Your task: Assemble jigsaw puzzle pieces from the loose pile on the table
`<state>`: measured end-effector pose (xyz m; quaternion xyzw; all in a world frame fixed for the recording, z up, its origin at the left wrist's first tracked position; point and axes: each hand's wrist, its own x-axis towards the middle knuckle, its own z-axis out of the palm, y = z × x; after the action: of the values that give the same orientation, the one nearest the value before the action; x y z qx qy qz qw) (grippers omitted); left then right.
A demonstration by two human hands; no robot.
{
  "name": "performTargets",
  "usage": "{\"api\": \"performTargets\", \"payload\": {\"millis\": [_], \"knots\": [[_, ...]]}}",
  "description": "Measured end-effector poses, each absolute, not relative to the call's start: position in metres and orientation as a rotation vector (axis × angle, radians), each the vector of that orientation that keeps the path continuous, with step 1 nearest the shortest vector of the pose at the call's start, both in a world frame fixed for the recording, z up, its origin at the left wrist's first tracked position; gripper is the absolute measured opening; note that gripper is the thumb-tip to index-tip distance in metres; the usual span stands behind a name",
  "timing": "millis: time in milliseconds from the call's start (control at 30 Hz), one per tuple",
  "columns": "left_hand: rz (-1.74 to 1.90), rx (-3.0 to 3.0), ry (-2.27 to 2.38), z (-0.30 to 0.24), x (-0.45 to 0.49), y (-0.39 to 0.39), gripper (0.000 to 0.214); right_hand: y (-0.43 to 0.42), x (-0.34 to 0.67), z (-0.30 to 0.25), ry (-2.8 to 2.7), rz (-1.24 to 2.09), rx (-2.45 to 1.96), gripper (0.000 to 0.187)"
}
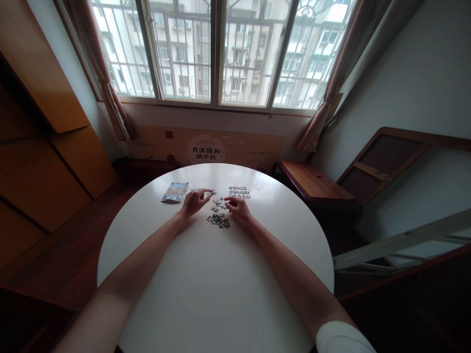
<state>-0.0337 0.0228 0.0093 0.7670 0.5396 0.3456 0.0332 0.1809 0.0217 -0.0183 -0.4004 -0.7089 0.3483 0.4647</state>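
Observation:
My left hand (pixel 195 202) hovers over or rests at a group of jigsaw puzzle pieces (pixel 212 192) on the table. Its index finger and thumb are apart, and I see nothing between them; some pieces behind the hand are partly hidden. Opposite it, my right hand (pixel 238 210) is beside loose pieces (pixel 216 208) in the middle, with its index finger and thumb apart too. Just below both hands lies a heaped pile of mixed pieces (pixel 219 220). Beyond my right hand, several pieces (pixel 239 192) are laid out in neat rows.
A round white table (pixel 217 284) bears everything. On its left side lies a colourful picture packet (pixel 175 192). Past the far edge are a printed board (pixel 239 144) and a barred window (pixel 217 54). A wooden side table (pixel 312 180) stands to the right.

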Motion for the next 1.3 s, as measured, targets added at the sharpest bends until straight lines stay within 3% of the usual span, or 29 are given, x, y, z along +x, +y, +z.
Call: {"api": "performTargets", "payload": {"millis": [433, 1300], "knots": [[0.686, 2.424, 1.78, 0.004, -0.052, 0.027, 0.036, 0.018, 0.18, -0.013, -1.75, 0.872, -0.985, 0.024], [0.722, 2.321, 1.971, -0.001, -0.037, 0.03, 0.028, 0.017, 0.18, -0.012, -1.788, 0.828, -1.01, 0.021]]}}
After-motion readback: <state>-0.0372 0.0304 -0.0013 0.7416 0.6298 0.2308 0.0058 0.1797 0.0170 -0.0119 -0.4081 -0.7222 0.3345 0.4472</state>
